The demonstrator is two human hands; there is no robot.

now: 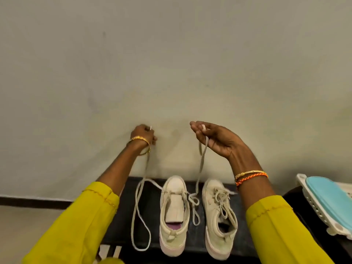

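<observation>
Two beige sneakers stand side by side on a black bench [150, 212], toes toward the wall. The left sneaker [174, 216] has its tongue laid open and one long beige shoelace [140, 197] threaded only near the toe. My left hand [143, 135] grips one end of that lace, raised in front of the wall. My right hand [215, 139] pinches the other end at the same height. Both strands hang down in slack loops onto the bench. The right sneaker [219, 218] is fully laced.
A plain beige wall [171, 63] stands right behind the bench. A white plastic basket with a light blue lid [331, 199] sits at the right edge. Pale floor with a dark skirting line shows at lower left.
</observation>
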